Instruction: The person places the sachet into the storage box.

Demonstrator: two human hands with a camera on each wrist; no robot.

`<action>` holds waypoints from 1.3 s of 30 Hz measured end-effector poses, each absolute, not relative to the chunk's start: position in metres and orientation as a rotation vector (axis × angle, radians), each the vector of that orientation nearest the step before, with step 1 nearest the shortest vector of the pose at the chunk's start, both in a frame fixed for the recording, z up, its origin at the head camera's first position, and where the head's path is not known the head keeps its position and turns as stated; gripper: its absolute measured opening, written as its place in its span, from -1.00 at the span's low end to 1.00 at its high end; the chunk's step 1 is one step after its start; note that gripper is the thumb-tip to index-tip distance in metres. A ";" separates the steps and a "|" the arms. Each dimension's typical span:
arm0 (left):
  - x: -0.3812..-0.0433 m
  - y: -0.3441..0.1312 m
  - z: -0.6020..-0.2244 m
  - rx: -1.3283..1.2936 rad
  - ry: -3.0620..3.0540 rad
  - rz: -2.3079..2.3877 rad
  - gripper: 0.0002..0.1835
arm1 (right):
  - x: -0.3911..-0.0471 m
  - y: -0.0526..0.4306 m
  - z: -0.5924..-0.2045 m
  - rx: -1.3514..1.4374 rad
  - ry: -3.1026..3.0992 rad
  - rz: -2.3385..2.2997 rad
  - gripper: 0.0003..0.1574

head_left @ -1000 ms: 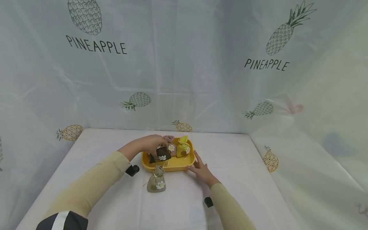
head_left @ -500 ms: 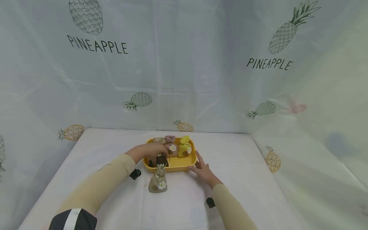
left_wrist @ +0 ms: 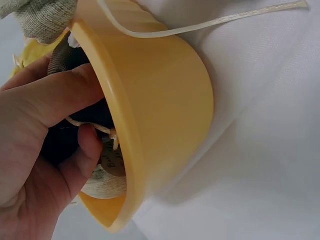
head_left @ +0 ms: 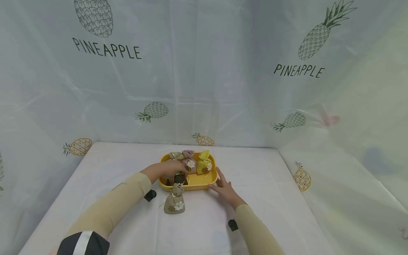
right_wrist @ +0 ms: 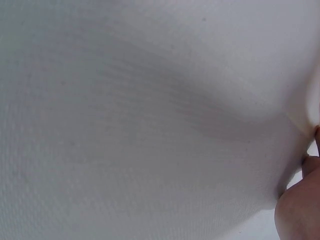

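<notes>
A yellow tray [head_left: 199, 186] stands on the table, holding several small drawstring pouches. My left hand [head_left: 172, 168] reaches in at its left end and pinches a dark pouch [left_wrist: 95, 112] between thumb and fingers; a thin cord crosses that pouch. The hand hides part of it. Behind lie a beige pouch [head_left: 176, 155], a pink pouch [head_left: 188, 154] with a white flower, and a yellow pouch [head_left: 203, 165]. My right hand [head_left: 225, 191] touches the tray's right end, fingers extended. Another beige-grey pouch [head_left: 174, 204] leans against the tray's front wall outside.
A white cloth covers the table [head_left: 194, 230]. Behind it hangs a pale curtain [head_left: 216, 88] printed with pineapples, and more sheeting runs along the right side. Black camera pieces [head_left: 150, 195] are worn at both wrists.
The left hand has shifted slightly right and lower in the tray with the dark pouch, uncovering the beige pouch behind. My right hand stays at the tray's right end.
</notes>
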State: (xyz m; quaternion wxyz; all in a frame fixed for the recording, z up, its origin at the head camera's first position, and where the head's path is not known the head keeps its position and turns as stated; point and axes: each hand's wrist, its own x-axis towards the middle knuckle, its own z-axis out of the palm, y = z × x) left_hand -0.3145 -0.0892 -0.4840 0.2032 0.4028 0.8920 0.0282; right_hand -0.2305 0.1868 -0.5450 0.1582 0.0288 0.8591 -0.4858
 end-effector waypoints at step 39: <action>-0.256 -0.107 -0.423 1.003 2.421 0.354 -0.26 | -0.228 0.187 -0.543 0.103 2.443 -1.391 0.11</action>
